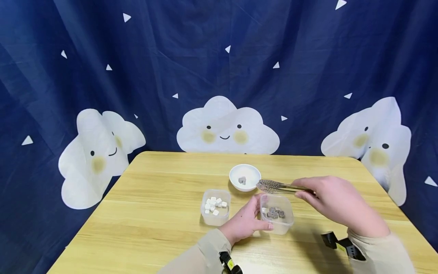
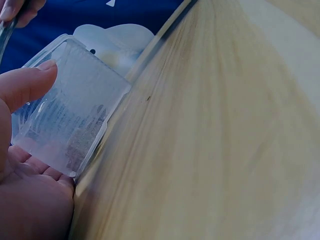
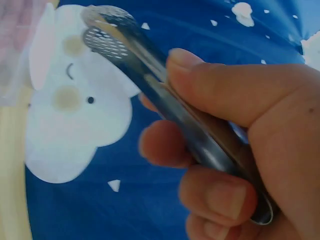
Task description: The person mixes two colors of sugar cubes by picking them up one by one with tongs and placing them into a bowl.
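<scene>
My right hand (image 1: 333, 196) grips a pair of metal tongs (image 1: 273, 186) with perforated tips, fingers curled round the handles in the right wrist view. The tips are near each other, between the white bowl (image 1: 252, 176) and the clear plastic container (image 1: 286, 224). Inside that container lie several grey cubes (image 1: 275, 214) and a whitish piece at the left. Thumb in front and fingers behind, my left hand (image 1: 242, 222) holds the container by its left side. A few grey cubes (image 1: 242, 180) sit in the bowl. In the left wrist view the container wall (image 2: 85, 80) looks translucent.
Left of my left hand stands another clear container (image 1: 215, 222) with several white cubes (image 1: 213, 204). Everything stands on a wooden table (image 1: 154, 213). A dark blue curtain (image 1: 154, 68) with smiling clouds hangs behind the far edge.
</scene>
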### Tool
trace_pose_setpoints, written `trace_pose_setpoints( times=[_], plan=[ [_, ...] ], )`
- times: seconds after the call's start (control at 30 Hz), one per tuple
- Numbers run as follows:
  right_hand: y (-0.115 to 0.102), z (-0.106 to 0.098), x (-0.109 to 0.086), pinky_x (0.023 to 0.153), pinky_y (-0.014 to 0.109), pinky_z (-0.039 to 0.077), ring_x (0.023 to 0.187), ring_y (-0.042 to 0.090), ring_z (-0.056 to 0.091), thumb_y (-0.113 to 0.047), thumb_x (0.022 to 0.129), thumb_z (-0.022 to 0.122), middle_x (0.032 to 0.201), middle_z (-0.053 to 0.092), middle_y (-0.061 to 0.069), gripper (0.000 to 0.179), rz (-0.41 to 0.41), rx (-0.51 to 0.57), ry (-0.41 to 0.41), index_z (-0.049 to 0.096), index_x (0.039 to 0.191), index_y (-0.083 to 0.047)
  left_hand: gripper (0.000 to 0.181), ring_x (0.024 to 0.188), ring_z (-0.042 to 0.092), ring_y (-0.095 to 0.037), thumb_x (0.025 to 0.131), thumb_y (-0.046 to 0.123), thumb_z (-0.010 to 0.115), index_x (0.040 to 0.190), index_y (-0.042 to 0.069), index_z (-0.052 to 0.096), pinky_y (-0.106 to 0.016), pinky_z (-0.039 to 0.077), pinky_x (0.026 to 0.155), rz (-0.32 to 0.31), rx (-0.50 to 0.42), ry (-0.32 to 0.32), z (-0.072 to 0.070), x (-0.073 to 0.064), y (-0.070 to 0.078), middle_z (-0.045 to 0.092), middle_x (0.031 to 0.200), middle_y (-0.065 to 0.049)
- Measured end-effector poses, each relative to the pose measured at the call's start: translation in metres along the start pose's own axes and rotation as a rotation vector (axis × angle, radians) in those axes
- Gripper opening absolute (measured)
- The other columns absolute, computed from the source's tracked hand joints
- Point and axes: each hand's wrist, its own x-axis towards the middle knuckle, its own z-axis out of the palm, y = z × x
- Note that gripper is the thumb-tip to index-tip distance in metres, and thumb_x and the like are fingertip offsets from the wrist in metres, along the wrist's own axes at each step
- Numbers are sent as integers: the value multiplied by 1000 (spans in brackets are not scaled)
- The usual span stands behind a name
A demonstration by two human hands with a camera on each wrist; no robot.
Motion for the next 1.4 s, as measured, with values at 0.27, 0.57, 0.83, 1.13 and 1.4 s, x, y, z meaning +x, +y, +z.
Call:
trace_pose_setpoints(
  times=[0.27,0.57,0.83,1.13,1.4],
  plan=[
    [2,27,6,57,40,53,70,8,66,-27,87,79,92,73,-13,18,35,-8,11,76,105,-25,86,139,43,-13,80,3,80,150,25,35,-27,30,115,0,20,5,0,-1,2,50,147,4],
    [2,48,9,56,42,53,69,13,67,-26,89,77,90,73,-9,15,92,-21,-20,75,103,-23,84,141,41,-13,81,5,80,150,24,35,-27,28,116,9,21,-3,0,-1,1,49,148,4],
    [1,52,10,54,42,51,67,13,64,-26,89,78,87,72,-8,16,117,-27,-47,75,103,-21,85,141,40,-13,81,6,80,150,24,35,-29,27,117,1,35,0,-1,-1,1,49,149,3],
    [-1,49,11,54,43,52,68,15,65,-27,88,78,89,73,-7,18,121,-17,-58,75,104,-20,84,140,42,-14,82,5,80,150,24,36,-28,29,116,10,30,-1,-1,-1,1,49,149,1],
    [1,32,9,54,34,46,61,2,47,-28,87,79,70,51,-22,21,105,3,-61,75,106,-20,85,140,41,-12,80,3,80,150,24,36,-26,29,116,15,13,2,0,-1,2,49,149,4]
  ],
)
